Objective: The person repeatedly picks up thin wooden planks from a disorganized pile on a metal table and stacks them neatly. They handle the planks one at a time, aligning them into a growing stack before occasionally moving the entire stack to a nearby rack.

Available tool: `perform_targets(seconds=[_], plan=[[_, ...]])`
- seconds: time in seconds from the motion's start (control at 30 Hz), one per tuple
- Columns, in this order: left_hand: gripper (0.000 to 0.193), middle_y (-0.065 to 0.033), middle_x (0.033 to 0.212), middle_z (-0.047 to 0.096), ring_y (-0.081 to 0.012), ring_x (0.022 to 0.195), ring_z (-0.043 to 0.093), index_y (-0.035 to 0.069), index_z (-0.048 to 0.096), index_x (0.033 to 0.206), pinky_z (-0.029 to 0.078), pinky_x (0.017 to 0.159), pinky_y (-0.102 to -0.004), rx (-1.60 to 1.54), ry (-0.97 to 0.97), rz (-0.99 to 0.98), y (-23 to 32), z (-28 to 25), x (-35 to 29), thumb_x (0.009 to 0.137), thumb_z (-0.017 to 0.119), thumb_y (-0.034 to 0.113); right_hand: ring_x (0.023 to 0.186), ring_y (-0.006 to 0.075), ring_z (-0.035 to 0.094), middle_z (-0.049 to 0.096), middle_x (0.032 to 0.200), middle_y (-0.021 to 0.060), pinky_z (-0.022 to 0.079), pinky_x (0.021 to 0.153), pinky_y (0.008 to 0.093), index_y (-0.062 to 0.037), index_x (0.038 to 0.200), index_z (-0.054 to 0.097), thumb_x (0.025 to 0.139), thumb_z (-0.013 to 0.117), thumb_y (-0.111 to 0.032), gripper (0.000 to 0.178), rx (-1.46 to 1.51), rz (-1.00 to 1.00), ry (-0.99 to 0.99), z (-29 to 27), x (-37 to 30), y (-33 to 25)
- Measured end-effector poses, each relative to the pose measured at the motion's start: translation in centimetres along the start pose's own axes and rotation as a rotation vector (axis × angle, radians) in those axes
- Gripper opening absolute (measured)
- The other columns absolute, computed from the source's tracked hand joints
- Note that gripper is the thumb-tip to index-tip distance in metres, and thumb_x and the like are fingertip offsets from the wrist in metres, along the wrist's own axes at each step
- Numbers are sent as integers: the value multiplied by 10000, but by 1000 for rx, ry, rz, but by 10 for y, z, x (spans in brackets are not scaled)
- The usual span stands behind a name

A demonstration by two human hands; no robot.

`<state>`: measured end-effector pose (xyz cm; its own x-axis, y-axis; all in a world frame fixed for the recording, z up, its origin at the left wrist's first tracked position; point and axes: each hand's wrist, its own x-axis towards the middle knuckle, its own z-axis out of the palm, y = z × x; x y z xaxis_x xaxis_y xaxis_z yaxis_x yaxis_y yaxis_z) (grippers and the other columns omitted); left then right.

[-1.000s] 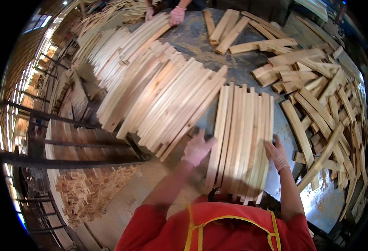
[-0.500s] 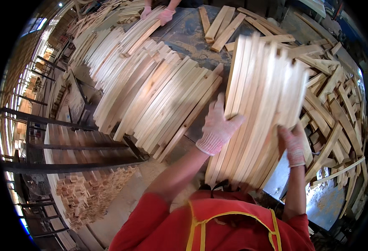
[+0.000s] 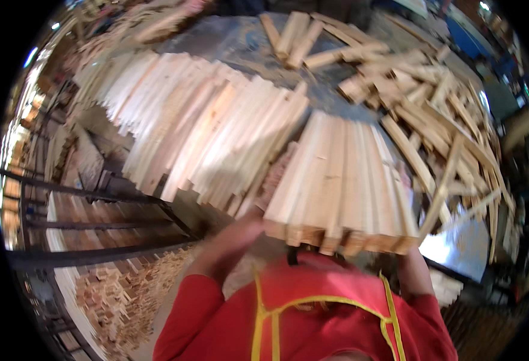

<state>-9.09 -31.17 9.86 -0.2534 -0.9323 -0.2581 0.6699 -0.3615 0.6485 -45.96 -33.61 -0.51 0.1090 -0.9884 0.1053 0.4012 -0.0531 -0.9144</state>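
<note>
You have a bundle of wooden slats clasped from both sides, just in front of your red apron with yellow trim, its near ends showing end grain. Your left hand, gloved and blurred, presses along the left edge; your right hand is at the right edge, mostly hidden by the wood, so you cannot tell how its fingers bend. Whether the far ends touch the bench is also unclear. Just left of the bundle lies a broad row of slats set side by side; to the right, a jumbled pile of wooden pieces. Near left, past dark metal rails, is a big stack of wood.
</note>
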Motion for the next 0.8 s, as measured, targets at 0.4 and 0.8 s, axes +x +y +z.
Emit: perform_targets(seconds=[0.4, 0.8], plan=[[517, -105, 1537, 518, -293, 1426, 467, 85, 547, 1484, 379, 1199, -430, 2712, -128, 238, -21, -141, 24, 976, 526, 175, 1268, 491, 562, 611, 1370, 274, 462, 1121, 489, 57, 1315, 551, 830, 614, -136, 525, -1352, 407, -387, 47, -23, 41], [673, -172, 1480, 573, -353, 1369, 533, 70, 468, 1574, 429, 1156, -449, 1524, 1115, 279, -73, -147, -144, 974, 700, 268, 1306, 258, 592, 583, 1496, 175, 445, 1147, 366, 4, 1655, 278, 902, 712, -21, 869, 34, 618, -122, 84, -2, 32]])
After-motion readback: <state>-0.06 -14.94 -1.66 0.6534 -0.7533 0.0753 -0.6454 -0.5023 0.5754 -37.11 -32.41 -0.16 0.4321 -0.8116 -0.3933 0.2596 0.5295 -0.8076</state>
